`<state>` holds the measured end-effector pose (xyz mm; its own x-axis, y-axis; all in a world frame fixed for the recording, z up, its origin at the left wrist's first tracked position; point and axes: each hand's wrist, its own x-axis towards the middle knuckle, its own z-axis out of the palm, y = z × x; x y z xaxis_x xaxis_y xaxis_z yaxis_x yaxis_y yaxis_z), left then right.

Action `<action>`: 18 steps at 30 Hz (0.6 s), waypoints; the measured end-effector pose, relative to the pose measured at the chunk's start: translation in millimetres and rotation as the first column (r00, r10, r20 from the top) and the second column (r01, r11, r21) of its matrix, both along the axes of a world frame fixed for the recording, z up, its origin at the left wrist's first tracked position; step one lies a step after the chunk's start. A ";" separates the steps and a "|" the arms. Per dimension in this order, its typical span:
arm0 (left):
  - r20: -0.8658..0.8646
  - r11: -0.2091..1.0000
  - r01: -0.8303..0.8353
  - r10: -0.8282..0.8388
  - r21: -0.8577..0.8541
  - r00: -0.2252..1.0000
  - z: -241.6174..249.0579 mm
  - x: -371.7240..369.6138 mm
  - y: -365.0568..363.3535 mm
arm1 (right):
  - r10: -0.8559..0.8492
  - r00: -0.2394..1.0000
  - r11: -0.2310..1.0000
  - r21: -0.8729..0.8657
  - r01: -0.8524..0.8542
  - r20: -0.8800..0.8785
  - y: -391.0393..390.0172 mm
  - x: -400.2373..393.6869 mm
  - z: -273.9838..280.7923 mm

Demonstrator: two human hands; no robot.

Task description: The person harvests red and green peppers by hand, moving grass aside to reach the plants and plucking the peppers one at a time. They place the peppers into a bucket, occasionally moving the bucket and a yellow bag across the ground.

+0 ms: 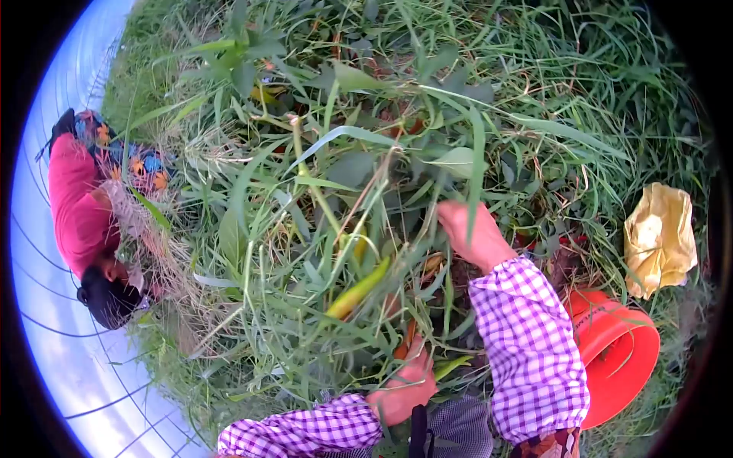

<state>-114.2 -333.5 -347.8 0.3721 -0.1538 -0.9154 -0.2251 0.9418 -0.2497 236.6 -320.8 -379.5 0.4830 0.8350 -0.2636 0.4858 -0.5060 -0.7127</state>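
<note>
My right hand [475, 235] reaches into the pepper plants. Its fingers look curled among the stems, partly covered by a long grass blade, and what they grip is hidden. Lower down, my left hand [408, 388] is closed, with an orange pepper [405, 343] at its fingers and a yellow-green pepper [452, 366] sticking out beside it. A larger yellow-green pepper [359, 290] hangs in the foliage above my left hand. Both arms wear purple checked sleeves.
A red bucket [620, 359] lies tipped beside my right forearm. A crumpled yellow bag [660, 238] rests on the grass at the far right. Another person in a pink top [80, 206] bends down at the left, near dry grass. Dense weeds surround the plants.
</note>
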 end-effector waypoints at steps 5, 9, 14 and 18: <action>-0.753 -0.119 -0.923 0.620 -0.365 0.218 26.0 21.7 1.9 | -0.130 0.972 0.960 -0.222 0.173 0.196 12.5 -5.3 6.4; -0.566 0.121 -0.859 0.705 -0.498 0.427 33.5 30.2 -0.5 | -0.331 0.915 0.933 -0.062 0.354 0.230 39.2 -1.0 -5.3; -0.074 0.680 -0.666 0.681 -0.308 0.729 70.3 70.0 7.5 | -0.693 0.707 0.718 -0.223 0.659 -0.141 62.8 6.7 -38.4; -0.403 0.272 -0.868 0.800 -0.415 0.444 51.7 56.9 3.0 | -0.752 0.553 0.605 -0.041 0.795 -0.359 72.8 0.5 -110.0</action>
